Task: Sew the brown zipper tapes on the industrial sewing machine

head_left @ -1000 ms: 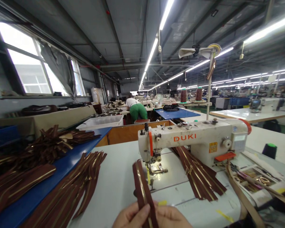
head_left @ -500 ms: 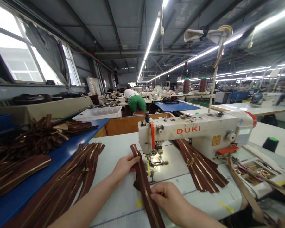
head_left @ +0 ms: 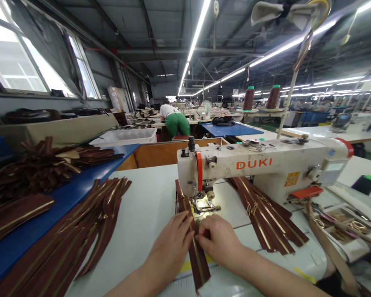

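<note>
A brown zipper strip [head_left: 199, 264] with a gold line down its middle lies on the pale table, its far end beside the needle area of the white sewing machine [head_left: 225, 161]. My left hand [head_left: 172, 243] rests on the strip from the left, thumb and fingers closed on its edge. From the right, my right hand [head_left: 219, 239] pinches the opposite edge, just below the lit presser foot [head_left: 205, 206]. The two hands are close together, with the strip between them.
More brown zipper strips [head_left: 89, 222] lie at the left, others [head_left: 266, 214] under the machine arm. A blue board [head_left: 64, 194] holds a brown heap. A tray [head_left: 346, 231] of metal parts is at the right. A person in green trousers [head_left: 177, 123] bends over farther back.
My left hand has come down the strip, closer to my right hand. My right hand has moved up slightly. The strip's far end now lies nearer the presser foot. The view has shifted.
</note>
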Action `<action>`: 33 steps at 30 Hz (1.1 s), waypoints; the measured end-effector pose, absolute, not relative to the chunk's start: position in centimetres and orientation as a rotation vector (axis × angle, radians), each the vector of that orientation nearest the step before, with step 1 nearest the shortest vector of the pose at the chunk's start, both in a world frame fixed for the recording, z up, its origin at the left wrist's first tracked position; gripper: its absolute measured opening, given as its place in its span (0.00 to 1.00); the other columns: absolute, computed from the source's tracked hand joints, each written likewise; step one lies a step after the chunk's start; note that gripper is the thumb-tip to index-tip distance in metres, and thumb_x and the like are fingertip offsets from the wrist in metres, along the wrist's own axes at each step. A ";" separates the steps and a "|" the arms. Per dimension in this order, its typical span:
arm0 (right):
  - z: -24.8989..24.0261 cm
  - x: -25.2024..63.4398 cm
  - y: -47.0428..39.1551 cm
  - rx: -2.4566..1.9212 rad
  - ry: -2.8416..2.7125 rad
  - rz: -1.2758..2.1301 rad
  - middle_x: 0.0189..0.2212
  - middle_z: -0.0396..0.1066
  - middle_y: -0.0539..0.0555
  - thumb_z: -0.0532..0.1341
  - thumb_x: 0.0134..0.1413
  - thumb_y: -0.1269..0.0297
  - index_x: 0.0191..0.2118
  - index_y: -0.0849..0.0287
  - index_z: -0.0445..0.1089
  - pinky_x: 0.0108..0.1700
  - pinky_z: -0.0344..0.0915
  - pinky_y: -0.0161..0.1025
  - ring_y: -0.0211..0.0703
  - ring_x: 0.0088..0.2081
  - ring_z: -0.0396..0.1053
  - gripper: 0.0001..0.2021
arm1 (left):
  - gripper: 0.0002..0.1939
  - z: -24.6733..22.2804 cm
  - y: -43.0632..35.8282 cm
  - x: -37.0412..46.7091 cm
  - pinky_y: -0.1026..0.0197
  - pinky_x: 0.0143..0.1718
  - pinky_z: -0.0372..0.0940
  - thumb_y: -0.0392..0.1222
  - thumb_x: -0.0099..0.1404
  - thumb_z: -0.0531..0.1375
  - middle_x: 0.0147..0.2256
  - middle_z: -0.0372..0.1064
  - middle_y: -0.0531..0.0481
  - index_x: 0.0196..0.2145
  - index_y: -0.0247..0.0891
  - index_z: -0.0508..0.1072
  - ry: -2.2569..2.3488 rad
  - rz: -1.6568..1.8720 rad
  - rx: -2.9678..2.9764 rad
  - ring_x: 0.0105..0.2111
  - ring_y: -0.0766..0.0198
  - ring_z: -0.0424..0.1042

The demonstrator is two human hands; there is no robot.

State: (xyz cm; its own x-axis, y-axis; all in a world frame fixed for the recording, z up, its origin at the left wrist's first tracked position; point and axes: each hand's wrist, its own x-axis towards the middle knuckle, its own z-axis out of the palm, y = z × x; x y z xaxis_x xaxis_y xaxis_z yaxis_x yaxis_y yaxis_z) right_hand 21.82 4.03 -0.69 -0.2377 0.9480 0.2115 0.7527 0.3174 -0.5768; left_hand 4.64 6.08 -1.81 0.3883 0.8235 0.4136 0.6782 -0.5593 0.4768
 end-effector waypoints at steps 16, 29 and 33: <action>-0.5 21.9 3.4 -1.353 -2.231 0.362 0.34 0.69 0.53 0.55 0.57 0.73 0.36 0.58 0.70 0.39 0.56 0.35 0.42 0.39 0.63 0.07 | 0.16 -1.9 4.8 4.2 0.52 0.50 0.67 0.38 0.67 0.51 0.49 0.70 0.44 0.51 0.40 0.67 1.299 0.793 2.776 0.48 0.56 0.71; -0.4 22.5 3.5 -1.216 -2.369 0.304 0.34 0.69 0.53 0.52 0.61 0.71 0.39 0.58 0.71 0.41 0.59 0.36 0.42 0.39 0.63 0.10 | 0.16 -2.1 4.8 4.0 0.50 0.50 0.67 0.40 0.67 0.51 0.50 0.71 0.42 0.48 0.37 0.73 1.316 0.726 2.818 0.49 0.53 0.70; -0.2 22.4 3.6 -1.220 -2.476 0.161 0.34 0.69 0.54 0.53 0.60 0.71 0.37 0.60 0.71 0.41 0.59 0.38 0.44 0.38 0.62 0.09 | 0.16 -1.8 5.0 4.0 0.49 0.50 0.67 0.41 0.67 0.51 0.50 0.70 0.42 0.49 0.38 0.72 1.324 0.688 2.818 0.49 0.53 0.70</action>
State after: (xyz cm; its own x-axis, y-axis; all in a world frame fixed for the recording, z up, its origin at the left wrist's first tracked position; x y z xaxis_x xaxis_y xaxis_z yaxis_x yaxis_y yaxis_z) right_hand 22.38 3.60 -0.19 -0.5542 0.7841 0.2793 0.7413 0.6176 -0.2629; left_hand 4.00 5.03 -1.77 0.5622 0.7236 0.4004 0.7439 -0.6541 0.1374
